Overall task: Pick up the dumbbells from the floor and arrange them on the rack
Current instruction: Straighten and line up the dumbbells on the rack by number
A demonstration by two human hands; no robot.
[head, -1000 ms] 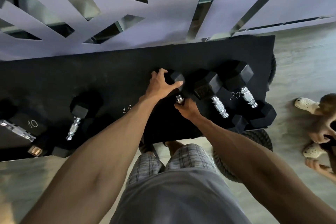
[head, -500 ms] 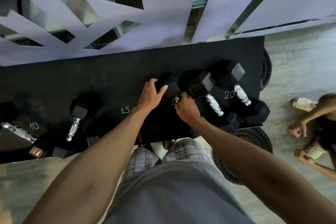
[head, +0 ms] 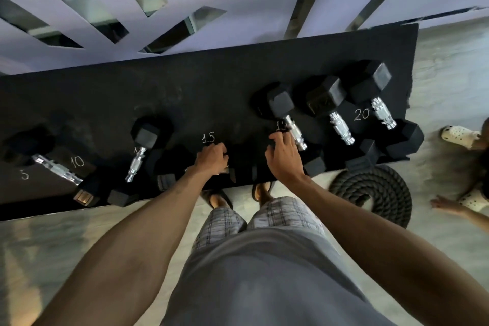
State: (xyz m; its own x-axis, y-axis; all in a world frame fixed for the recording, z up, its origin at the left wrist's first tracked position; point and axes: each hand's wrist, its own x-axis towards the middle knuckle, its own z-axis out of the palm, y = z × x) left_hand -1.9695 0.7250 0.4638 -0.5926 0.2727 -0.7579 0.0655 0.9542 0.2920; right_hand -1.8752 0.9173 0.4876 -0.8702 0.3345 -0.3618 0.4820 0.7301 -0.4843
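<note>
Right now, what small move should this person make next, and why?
Probably lift the right hand away. The dumbbell beside its fingers already lies on the rack, and its chrome handle shows clear of the hand, so nothing seems left to hold there.

The back strip of the rack (head: 185,87) along the wall edge lies bare from end to end. Three dumbbells (head: 330,111) crowd the right end, close side by side. Other dumbbells (head: 140,145) sit toward the left end, leaving a bare stretch mid-rack. A rope coil (head: 370,193) blocks the floor by the front right corner.
</note>
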